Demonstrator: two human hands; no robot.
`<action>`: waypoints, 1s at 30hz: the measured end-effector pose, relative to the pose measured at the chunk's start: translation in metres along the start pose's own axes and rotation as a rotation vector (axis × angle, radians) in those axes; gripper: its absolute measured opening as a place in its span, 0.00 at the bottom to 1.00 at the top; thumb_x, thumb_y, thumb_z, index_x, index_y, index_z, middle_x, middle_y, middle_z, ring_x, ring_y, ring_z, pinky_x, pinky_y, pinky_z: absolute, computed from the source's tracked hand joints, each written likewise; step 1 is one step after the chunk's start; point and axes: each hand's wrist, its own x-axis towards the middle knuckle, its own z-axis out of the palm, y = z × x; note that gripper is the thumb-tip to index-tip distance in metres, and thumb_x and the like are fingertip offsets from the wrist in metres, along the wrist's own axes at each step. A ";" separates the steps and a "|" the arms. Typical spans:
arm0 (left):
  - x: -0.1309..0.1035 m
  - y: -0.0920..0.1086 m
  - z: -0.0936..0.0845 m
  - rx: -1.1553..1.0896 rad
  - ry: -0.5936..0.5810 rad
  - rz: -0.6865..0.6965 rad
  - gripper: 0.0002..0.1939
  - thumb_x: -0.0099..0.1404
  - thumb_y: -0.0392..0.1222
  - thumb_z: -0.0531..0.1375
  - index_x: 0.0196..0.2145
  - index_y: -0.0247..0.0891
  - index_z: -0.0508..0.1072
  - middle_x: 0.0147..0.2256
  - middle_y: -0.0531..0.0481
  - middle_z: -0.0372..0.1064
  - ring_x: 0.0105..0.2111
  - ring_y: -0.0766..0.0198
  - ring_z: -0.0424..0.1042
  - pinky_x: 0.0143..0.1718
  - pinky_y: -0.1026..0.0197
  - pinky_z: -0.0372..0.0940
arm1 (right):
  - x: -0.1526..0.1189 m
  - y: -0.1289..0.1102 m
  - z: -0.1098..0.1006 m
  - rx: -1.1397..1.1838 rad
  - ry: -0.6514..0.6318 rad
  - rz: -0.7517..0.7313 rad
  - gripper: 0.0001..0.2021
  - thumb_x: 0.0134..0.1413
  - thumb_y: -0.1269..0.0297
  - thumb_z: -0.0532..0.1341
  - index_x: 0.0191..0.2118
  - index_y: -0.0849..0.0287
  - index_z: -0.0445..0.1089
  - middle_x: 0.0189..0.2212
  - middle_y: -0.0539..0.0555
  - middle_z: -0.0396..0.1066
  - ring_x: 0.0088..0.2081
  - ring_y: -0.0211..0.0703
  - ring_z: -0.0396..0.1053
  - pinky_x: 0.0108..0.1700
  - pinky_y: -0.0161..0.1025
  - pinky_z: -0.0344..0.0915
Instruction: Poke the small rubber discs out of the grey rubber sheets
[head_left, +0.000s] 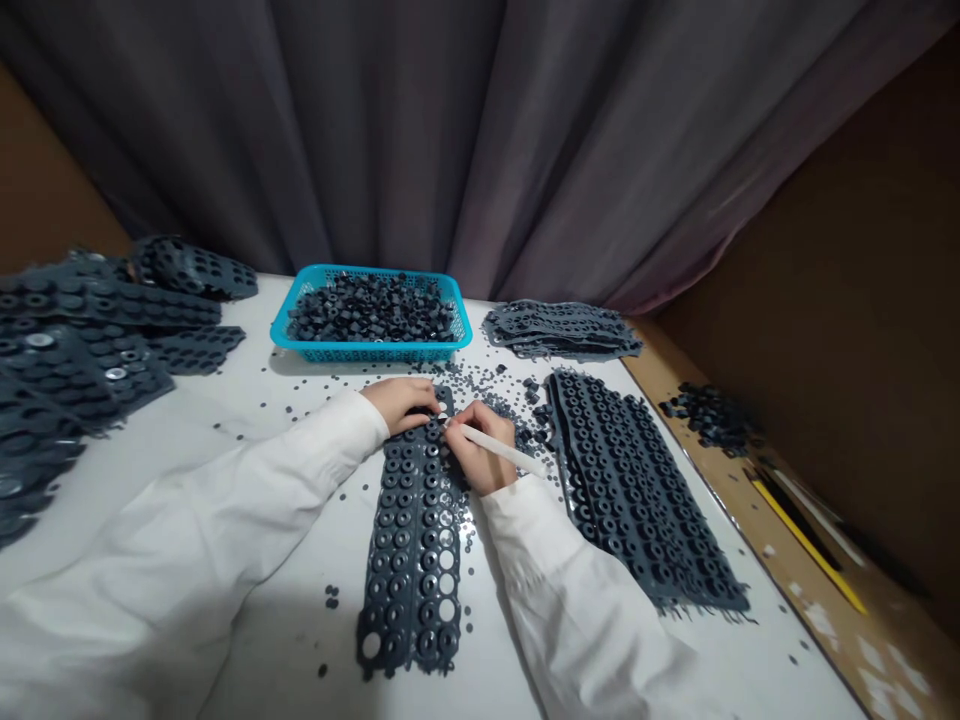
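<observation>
You appear to be working the dark sheet (pixel 409 540), nearer you than the blue basket (pixel 367 352), right hand (pixel 483 447) pinching the white tool (pixel 499 446), left hand (pixel 405 403) on the sheet, grip unclear; the next move likely needs steady tool alignment.

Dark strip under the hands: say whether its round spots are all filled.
Not all: the dark strip has open holes along its right edge and near its lower-left corner, where white table shows through.
</observation>
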 end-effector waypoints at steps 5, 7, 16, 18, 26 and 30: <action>0.000 0.006 -0.002 0.201 -0.098 -0.035 0.14 0.63 0.37 0.55 0.46 0.40 0.72 0.41 0.46 0.69 0.41 0.60 0.70 0.42 0.63 0.63 | -0.004 0.001 -0.001 0.008 0.035 0.043 0.07 0.43 0.65 0.59 0.20 0.58 0.63 0.14 0.45 0.63 0.18 0.34 0.59 0.23 0.31 0.56; 0.001 0.008 -0.003 0.265 -0.116 -0.029 0.15 0.63 0.38 0.55 0.47 0.41 0.72 0.41 0.47 0.69 0.40 0.60 0.70 0.40 0.63 0.62 | -0.004 0.002 -0.001 0.012 0.035 0.051 0.07 0.44 0.64 0.59 0.21 0.58 0.65 0.15 0.45 0.64 0.19 0.35 0.60 0.23 0.31 0.56; 0.003 0.006 0.001 0.389 -0.102 0.058 0.11 0.66 0.40 0.53 0.43 0.44 0.73 0.38 0.50 0.68 0.38 0.62 0.68 0.36 0.64 0.60 | -0.002 0.001 -0.001 0.032 0.038 0.063 0.08 0.45 0.62 0.60 0.22 0.59 0.66 0.16 0.46 0.65 0.19 0.35 0.61 0.23 0.31 0.56; 0.003 0.002 0.004 0.369 -0.074 0.067 0.11 0.66 0.40 0.54 0.42 0.43 0.73 0.37 0.50 0.69 0.37 0.62 0.68 0.36 0.64 0.59 | -0.002 0.002 0.000 0.017 0.032 0.056 0.07 0.45 0.62 0.59 0.22 0.59 0.66 0.15 0.46 0.65 0.19 0.35 0.61 0.24 0.32 0.56; 0.002 -0.003 0.016 0.252 0.007 0.080 0.12 0.67 0.38 0.50 0.34 0.41 0.74 0.35 0.50 0.70 0.36 0.64 0.66 0.40 0.64 0.59 | -0.001 0.002 0.001 -0.069 0.022 -0.006 0.06 0.43 0.65 0.58 0.20 0.58 0.64 0.14 0.45 0.63 0.18 0.34 0.59 0.25 0.32 0.57; -0.001 -0.001 0.015 0.140 0.071 0.068 0.13 0.67 0.39 0.49 0.33 0.40 0.74 0.34 0.49 0.71 0.36 0.64 0.68 0.40 0.65 0.61 | -0.001 0.000 0.000 -0.053 0.021 0.000 0.07 0.43 0.65 0.58 0.19 0.58 0.63 0.14 0.45 0.62 0.18 0.34 0.58 0.26 0.32 0.57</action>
